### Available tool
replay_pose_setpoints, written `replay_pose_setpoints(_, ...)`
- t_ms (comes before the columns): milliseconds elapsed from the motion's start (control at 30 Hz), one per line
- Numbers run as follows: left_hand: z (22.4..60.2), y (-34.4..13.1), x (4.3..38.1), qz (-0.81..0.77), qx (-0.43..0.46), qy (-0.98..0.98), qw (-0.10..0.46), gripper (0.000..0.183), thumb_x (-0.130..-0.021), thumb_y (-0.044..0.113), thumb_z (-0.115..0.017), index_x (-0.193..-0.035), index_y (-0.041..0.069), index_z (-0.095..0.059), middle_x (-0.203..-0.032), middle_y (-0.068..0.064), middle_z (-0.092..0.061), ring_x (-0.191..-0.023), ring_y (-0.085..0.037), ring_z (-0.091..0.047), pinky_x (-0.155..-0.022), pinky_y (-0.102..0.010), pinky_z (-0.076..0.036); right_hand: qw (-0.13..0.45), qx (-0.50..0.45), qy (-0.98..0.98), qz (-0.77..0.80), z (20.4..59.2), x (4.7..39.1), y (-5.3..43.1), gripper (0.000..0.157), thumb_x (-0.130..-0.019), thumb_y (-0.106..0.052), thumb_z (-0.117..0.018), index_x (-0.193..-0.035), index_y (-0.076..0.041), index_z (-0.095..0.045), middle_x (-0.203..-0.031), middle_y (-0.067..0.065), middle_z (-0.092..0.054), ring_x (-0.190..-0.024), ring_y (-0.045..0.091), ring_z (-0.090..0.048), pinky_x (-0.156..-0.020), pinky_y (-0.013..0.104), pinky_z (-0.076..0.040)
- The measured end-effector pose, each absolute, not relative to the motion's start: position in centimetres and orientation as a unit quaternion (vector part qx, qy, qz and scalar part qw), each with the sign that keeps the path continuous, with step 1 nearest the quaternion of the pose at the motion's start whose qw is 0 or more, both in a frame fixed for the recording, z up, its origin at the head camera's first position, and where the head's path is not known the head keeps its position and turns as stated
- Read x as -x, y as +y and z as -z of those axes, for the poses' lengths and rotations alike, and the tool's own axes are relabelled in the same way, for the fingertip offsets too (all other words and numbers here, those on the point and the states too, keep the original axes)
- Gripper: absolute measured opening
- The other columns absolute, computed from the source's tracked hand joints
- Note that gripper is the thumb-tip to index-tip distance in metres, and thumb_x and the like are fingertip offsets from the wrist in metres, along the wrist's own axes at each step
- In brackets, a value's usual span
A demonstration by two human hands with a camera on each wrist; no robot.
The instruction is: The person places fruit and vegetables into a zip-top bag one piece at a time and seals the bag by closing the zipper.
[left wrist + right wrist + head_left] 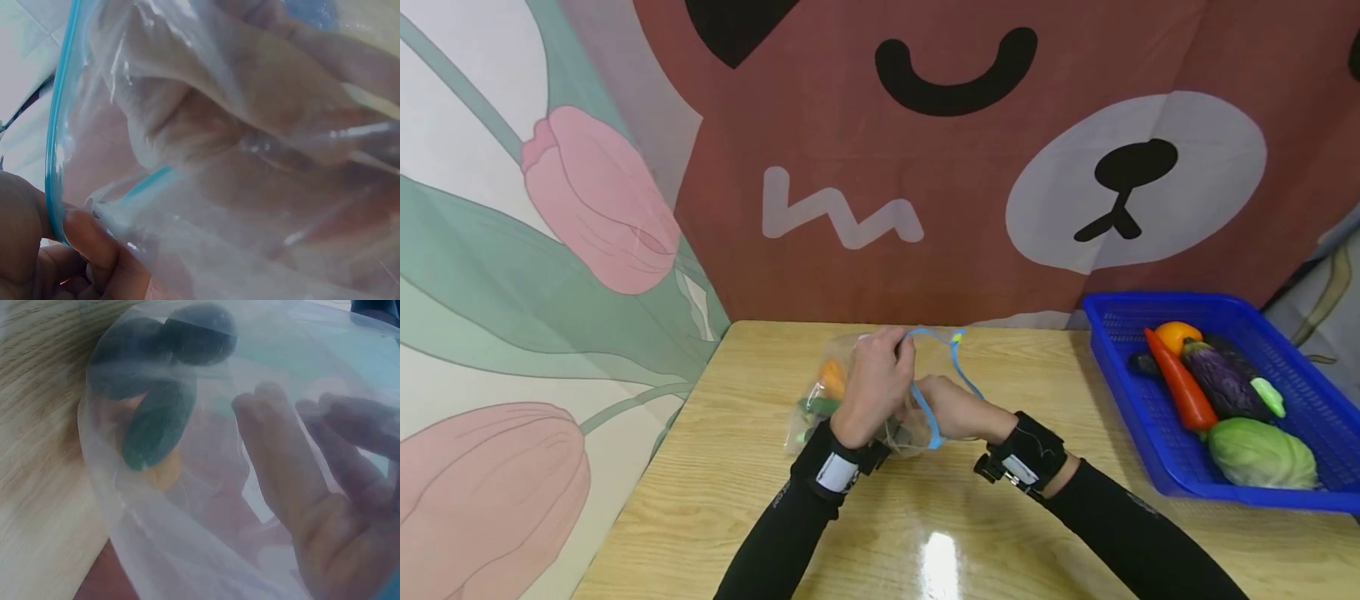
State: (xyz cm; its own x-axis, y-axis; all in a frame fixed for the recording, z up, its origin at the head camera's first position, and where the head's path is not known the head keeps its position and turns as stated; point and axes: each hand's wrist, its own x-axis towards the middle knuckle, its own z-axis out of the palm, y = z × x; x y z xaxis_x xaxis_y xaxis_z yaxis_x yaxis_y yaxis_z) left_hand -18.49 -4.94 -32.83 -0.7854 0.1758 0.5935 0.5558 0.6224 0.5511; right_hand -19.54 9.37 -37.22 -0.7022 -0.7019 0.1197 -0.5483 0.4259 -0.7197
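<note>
A clear plastic zip bag (797,429) with a blue zip edge (955,354) lies on the table, its mouth toward the right. My left hand (877,375) pinches the rim; in the left wrist view its thumb and fingers (94,247) hold the blue strip. My right hand (953,407) reaches through the mouth into the bag. Through the plastic in the right wrist view, this hand's fingers (281,450) are extended with nothing between them. Inside the bag lie a green oblong vegetable (160,422), dark rounded pieces (201,334) and an orange piece (832,377).
A blue plastic basket (1123,400) stands on the right of the wooden table (715,517). It holds a red pepper (1182,383), an eggplant (1221,379), a cabbage (1262,452) and an orange fruit (1176,335). A printed cloth (955,275) hangs behind the table.
</note>
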Motion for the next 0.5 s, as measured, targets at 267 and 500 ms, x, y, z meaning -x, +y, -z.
replay_pose_setpoints(267,32.7,-4.8,18.4,0.380,0.212,-0.864,0.252,0.037,-0.094,0.006,-0.048,-0.058,0.012,-0.042,-0.057,0.000,-0.037,-0.047,-0.012,-0.035,-0.045,-0.024,-0.029,0.131,0.324,0.855,0.383,36.4,19.3,10.8,0.010,-0.094,-0.014,-0.058,-0.089,-0.017,-0.066,-0.090,-0.006,-0.064,-0.089,0.014,-0.063,-0.074,0.031,-0.048)
replay_pose_setpoints(500,32.8,-4.7,18.4,0.366,0.209,-0.868,0.263,0.035,-0.093,0.006,-0.049,-0.059,0.012,-0.044,-0.058,0.001,-0.039,-0.049,-0.012,-0.038,-0.046,-0.024,-0.031,0.142,0.283,0.847,0.427,34.9,18.1,13.9,0.024,-0.093,-0.013,-0.059,-0.117,-0.008,-0.064,-0.114,0.006,-0.063,-0.097,0.019,-0.064,-0.078,0.029,-0.051)
